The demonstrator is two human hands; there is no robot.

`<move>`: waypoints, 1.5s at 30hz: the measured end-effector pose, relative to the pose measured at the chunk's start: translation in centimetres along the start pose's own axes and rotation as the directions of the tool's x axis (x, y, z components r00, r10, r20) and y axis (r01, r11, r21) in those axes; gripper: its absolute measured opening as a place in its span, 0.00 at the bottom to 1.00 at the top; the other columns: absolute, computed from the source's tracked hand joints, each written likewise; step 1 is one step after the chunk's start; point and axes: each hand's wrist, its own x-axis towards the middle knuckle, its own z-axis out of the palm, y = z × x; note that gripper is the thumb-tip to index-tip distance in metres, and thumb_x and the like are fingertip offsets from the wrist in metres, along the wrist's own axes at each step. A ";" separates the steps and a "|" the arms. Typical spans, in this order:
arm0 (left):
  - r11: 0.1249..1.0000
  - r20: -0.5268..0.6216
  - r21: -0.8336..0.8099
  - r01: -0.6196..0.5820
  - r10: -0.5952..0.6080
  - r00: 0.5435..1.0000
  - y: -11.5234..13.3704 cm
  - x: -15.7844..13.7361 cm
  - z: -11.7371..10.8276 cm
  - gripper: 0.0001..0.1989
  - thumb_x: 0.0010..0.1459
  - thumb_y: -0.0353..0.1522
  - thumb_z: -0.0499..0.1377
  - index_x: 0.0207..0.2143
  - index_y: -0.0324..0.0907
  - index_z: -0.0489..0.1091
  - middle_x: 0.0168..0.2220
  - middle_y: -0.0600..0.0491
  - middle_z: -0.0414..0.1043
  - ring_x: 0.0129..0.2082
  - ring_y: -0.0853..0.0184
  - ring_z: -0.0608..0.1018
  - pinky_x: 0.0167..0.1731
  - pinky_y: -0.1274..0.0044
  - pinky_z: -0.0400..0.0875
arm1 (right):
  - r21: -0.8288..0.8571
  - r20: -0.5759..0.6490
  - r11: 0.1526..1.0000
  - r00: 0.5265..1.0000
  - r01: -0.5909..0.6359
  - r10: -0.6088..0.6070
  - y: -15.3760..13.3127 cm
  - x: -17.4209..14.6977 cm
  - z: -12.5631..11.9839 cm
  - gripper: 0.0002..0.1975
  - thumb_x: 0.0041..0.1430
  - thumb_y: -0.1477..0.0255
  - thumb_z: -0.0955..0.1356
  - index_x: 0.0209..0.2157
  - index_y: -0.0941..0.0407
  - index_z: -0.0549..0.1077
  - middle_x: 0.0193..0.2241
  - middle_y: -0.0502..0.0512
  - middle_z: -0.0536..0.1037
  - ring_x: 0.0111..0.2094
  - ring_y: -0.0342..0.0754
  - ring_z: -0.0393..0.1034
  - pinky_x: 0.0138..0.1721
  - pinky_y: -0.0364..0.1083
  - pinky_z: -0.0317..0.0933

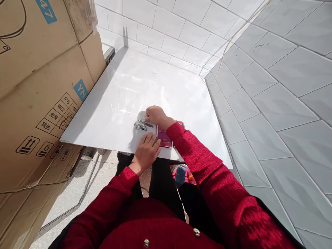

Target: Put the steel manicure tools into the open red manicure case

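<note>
Red top [145, 228] is filling the near side, red sleeves [204, 159] reaching fwd. Tiled walls [282, 79] are closing in the far side & R. Big cardboard box [46, 69] is standing L of the white tabletop [181, 90], which is catching glare. R hand [157, 115] is curling over the far end of some loose metal pcs [140, 127], fingers bunched narrow; tips are hiding, so can't tell if they're gripping anything. L hand [147, 150] is lying nearly flat by the near edge, fingers a bit spread, nothing visible in its grasp, thumb side overlapping the L edge of the open case [166, 137], prob. touching. Case, maroon inside, is sitting on the tabletop nr its near edge, partly under the R sleeve. Metal pcs, thin, are lying in a loose heap just L of it. IMO, for good handling: L hand should be bracing the case vs. sliding; R should be pinching 1 pc at a time, mid-length, not raking the heap, w/ forearm clear for a better view.
</note>
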 end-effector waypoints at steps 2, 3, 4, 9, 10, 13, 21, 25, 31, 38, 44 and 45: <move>1.000 -0.006 0.000 -0.003 0.003 1.000 -0.1 0.0 0.1 0.15 0.71 0.34 0.57 0.53 0.38 0.79 0.57 0.40 0.79 0.61 0.49 0.77 0.61 0.57 0.72 | 0.011 0.013 0.999 0.999 0.037 -0.037 -1.2 0.4 0.1 0.11 0.62 0.73 0.70 0.41 0.62 0.83 0.41 0.67 0.84 0.42 0.56 0.78 0.40 0.46 0.63; 1.000 -0.005 -0.006 -0.002 0.002 1.000 -0.1 0.0 0.2 0.15 0.71 0.34 0.57 0.53 0.38 0.79 0.57 0.39 0.79 0.61 0.49 0.77 0.62 0.57 0.71 | 0.027 0.018 0.999 0.999 0.040 -0.041 -1.5 0.4 0.1 0.11 0.63 0.73 0.69 0.41 0.62 0.83 0.40 0.67 0.84 0.42 0.55 0.78 0.40 0.46 0.62; 1.000 0.000 -0.015 0.001 -0.001 1.000 -0.1 0.0 0.2 0.15 0.71 0.34 0.57 0.53 0.39 0.78 0.57 0.39 0.79 0.61 0.49 0.77 0.62 0.57 0.71 | 0.049 0.015 0.998 0.999 0.037 -0.038 -1.6 0.3 0.1 0.10 0.63 0.72 0.69 0.40 0.61 0.83 0.39 0.66 0.84 0.41 0.55 0.78 0.40 0.46 0.62; 0.998 0.016 -0.054 0.017 -0.016 1.000 -0.2 -0.1 0.4 0.17 0.71 0.34 0.56 0.55 0.40 0.78 0.59 0.39 0.77 0.63 0.48 0.75 0.62 0.55 0.70 | 0.227 -0.109 0.970 0.988 -0.083 0.110 1.9 -2.3 -0.4 0.11 0.67 0.70 0.69 0.41 0.59 0.83 0.40 0.60 0.85 0.43 0.51 0.76 0.43 0.44 0.63; 0.998 0.013 -0.057 0.018 -0.017 1.000 -0.2 -0.1 0.4 0.17 0.71 0.34 0.56 0.55 0.40 0.78 0.59 0.39 0.77 0.63 0.48 0.75 0.63 0.55 0.70 | 0.247 -0.111 0.959 0.979 -0.139 0.170 3.1 -3.1 -0.5 0.11 0.67 0.71 0.68 0.40 0.59 0.83 0.39 0.59 0.85 0.41 0.50 0.76 0.43 0.44 0.63; 0.998 0.010 -0.065 0.021 -0.021 1.000 -0.2 0.0 0.4 0.16 0.71 0.34 0.56 0.55 0.40 0.78 0.59 0.39 0.77 0.63 0.48 0.75 0.63 0.55 0.70 | 0.263 -0.026 0.900 0.930 -0.348 0.367 6.3 -5.8 -0.1 0.10 0.65 0.74 0.68 0.37 0.58 0.83 0.32 0.57 0.84 0.36 0.49 0.76 0.37 0.43 0.62; 1.000 -0.017 -0.030 0.003 -0.003 1.000 -0.1 0.2 0.2 0.15 0.71 0.34 0.57 0.53 0.39 0.79 0.58 0.39 0.78 0.61 0.48 0.77 0.62 0.56 0.71 | 0.213 0.069 0.853 0.878 -0.477 0.474 6.1 -8.1 2.8 0.11 0.66 0.65 0.70 0.39 0.57 0.83 0.37 0.59 0.86 0.38 0.50 0.79 0.34 0.43 0.62; 1.000 -0.011 -0.023 0.000 -0.001 1.000 -0.1 0.2 0.1 0.15 0.72 0.34 0.57 0.53 0.39 0.79 0.58 0.40 0.78 0.62 0.48 0.77 0.62 0.56 0.71 | 0.158 0.054 0.866 0.880 -0.475 0.472 4.7 -7.6 2.3 0.12 0.66 0.67 0.70 0.43 0.59 0.83 0.40 0.65 0.86 0.42 0.55 0.81 0.35 0.45 0.63; 1.000 -0.012 -0.025 -0.005 0.005 1.000 -0.2 0.2 0.0 0.15 0.72 0.34 0.57 0.53 0.38 0.79 0.58 0.39 0.78 0.61 0.48 0.77 0.61 0.56 0.71 | 0.187 0.142 0.833 0.853 -0.521 0.501 4.6 -7.2 1.4 0.10 0.63 0.72 0.70 0.42 0.61 0.83 0.37 0.65 0.86 0.39 0.54 0.81 0.33 0.44 0.63; 1.000 -0.013 -0.027 -0.003 0.003 1.000 -0.2 0.2 0.0 0.16 0.72 0.34 0.56 0.54 0.39 0.79 0.58 0.39 0.78 0.61 0.48 0.77 0.61 0.55 0.71 | 0.234 0.207 0.802 0.834 -0.549 0.511 5.4 -6.7 1.5 0.11 0.63 0.70 0.71 0.43 0.61 0.83 0.34 0.61 0.85 0.35 0.51 0.80 0.34 0.43 0.66; 1.000 -0.035 -0.023 -0.017 0.016 0.999 -0.2 0.1 0.1 0.16 0.72 0.34 0.56 0.53 0.37 0.79 0.58 0.38 0.78 0.61 0.47 0.77 0.61 0.56 0.71 | 0.136 0.195 0.878 0.882 -0.458 0.430 4.8 -6.4 0.5 0.09 0.63 0.76 0.70 0.40 0.63 0.83 0.31 0.66 0.84 0.38 0.56 0.81 0.38 0.45 0.68; 1.000 -0.042 -0.015 -0.022 0.021 0.999 -0.2 0.1 0.2 0.16 0.72 0.34 0.56 0.53 0.37 0.79 0.58 0.38 0.78 0.61 0.47 0.77 0.61 0.56 0.71 | 0.148 0.218 0.876 0.880 -0.458 0.423 4.7 -6.4 0.5 0.08 0.63 0.77 0.70 0.39 0.64 0.83 0.30 0.66 0.84 0.37 0.56 0.81 0.38 0.44 0.68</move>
